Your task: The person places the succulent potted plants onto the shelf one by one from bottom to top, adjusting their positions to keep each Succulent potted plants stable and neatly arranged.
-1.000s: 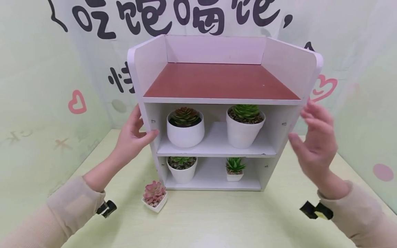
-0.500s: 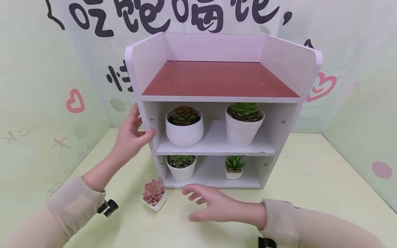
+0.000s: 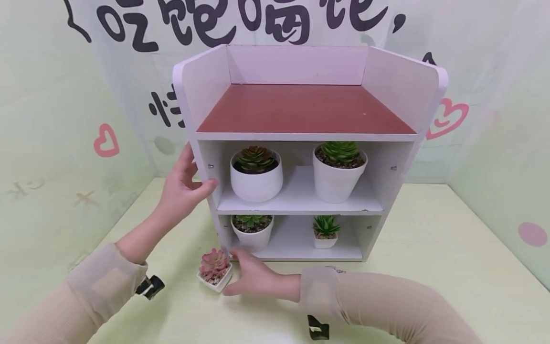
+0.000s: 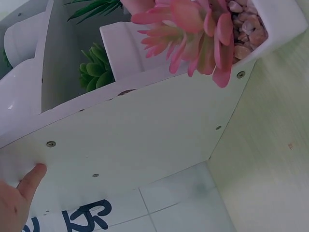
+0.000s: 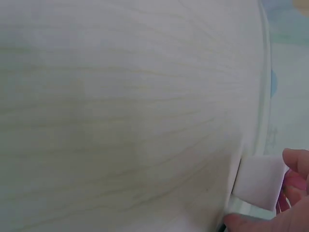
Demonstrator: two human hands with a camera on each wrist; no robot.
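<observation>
A white shelf unit [image 3: 296, 211] with a red-brown top board [image 3: 306, 110] stands on the table. My left hand [image 3: 180, 193] holds its left side panel, thumb at the front edge and fingers on the outer face. In the left wrist view, one fingertip touches the outer panel [image 4: 145, 130]. Before the shelf's lower left corner sits a pink succulent [image 3: 214, 265] in a small white square pot [image 3: 221, 282]. My right hand [image 3: 258, 278] is beside this pot, thumb and fingers spread at its right side. Whether they press it I cannot tell. The right wrist view shows the pot [image 5: 260, 181] near them.
On the middle shelf are a dark succulent in a round white pot [image 3: 257, 185] and a green one in a tapered pot [image 3: 337, 180]. Below stand another potted succulent [image 3: 253, 235] and a small spiky plant [image 3: 325, 229]. Printed cloth walls [image 3: 494, 143] enclose the table [image 3: 438, 229].
My right hand has come away from the shelf's right side, swept down and left across the front, and reached the pink succulent's pot. The left hand has stayed on the shelf.
</observation>
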